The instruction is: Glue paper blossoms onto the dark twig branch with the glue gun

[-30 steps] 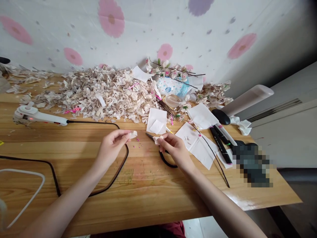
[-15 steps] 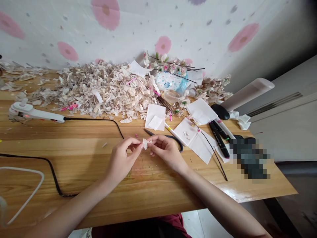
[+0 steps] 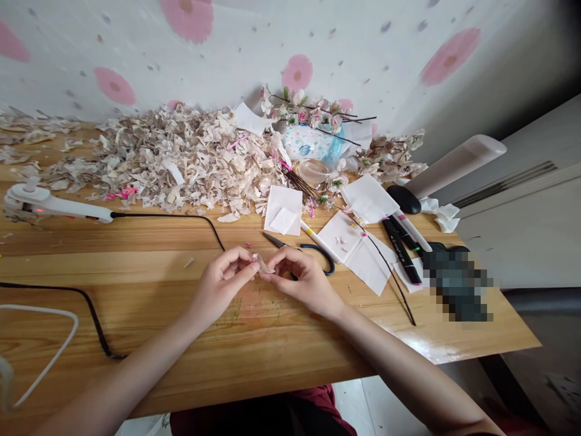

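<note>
Between my hands is a small, thin, pale petal-like piece (image 3: 264, 266), crinkled and whitish-tan. My left hand (image 3: 222, 280) pinches its left end between thumb and fingers. On the other end, the thumb and fingers of my right hand (image 3: 305, 281) are closed. Just behind my right hand lie dark-handled scissors (image 3: 329, 259), partly hidden by the fingers. A heap of similar pale, curled pieces (image 3: 190, 160) spreads across the back of the table.
A white glue gun (image 3: 63, 204) with a black cord lies at left. White paper squares (image 3: 284, 209), a flower twig (image 3: 385, 263), black markers (image 3: 402, 251) and a lamp-like white cylinder (image 3: 458, 160) are at right. Flowered branches (image 3: 313, 112) lie on a blue-white packet (image 3: 308, 145).
The petal-like piece has turned between my fingers and now slants down to the right. Both hands stay close together. The whole view has shifted slightly.
</note>
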